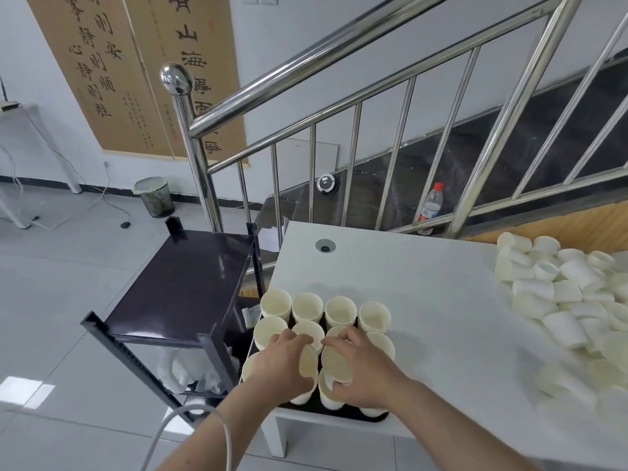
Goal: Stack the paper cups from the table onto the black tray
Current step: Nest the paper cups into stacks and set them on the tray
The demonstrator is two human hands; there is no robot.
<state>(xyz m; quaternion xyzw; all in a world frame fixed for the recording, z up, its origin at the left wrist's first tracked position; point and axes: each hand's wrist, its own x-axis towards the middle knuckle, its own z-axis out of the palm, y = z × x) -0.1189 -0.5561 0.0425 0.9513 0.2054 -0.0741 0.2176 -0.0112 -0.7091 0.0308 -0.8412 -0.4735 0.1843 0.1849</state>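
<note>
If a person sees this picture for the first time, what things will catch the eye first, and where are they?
Both hands meet at the bottom centre, the left hand and the right hand each gripping a paper cup over the upright cup stacks on the black tray. A loose heap of paper cups lies at the table's right. Behind runs a shiny steel stair railing.

Two bare forearms come into the picture from about 6 o'clock, and no sleeve is visible on either of them. The left hand (283,363) and the right hand (362,372) wear no glove, no ring and no watch. A thin white cable (227,436) lies across the left forearm near 7 o'clock and bends in a loop toward the lower edge. The nails are short and plain.
</note>
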